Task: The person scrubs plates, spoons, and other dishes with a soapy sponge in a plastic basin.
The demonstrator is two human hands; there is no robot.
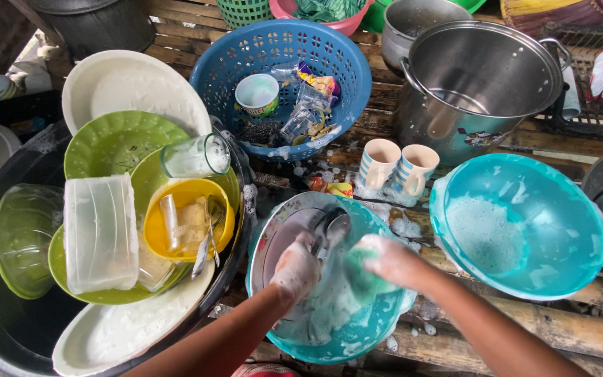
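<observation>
My left hand (pixel 296 269), covered in suds, grips the handles of metal spoons (pixel 334 227) over a teal basin (pixel 357 335) full of foam. My right hand (pixel 392 262) is closed on a green sponge (pixel 361 276) and presses it against the spoons. A metal plate or lid (pixel 277 237) lies inside the basin under my left hand.
A large black tub (pixel 8 328) at left holds soapy green plates, a yellow bowl (pixel 186 216), a clear container (pixel 99 234), a glass (pixel 197 157) and white plates. Behind: blue basket (pixel 280 42), two striped mugs (pixel 396 167), steel pot (pixel 476 77). At right, another teal basin (pixel 518 223).
</observation>
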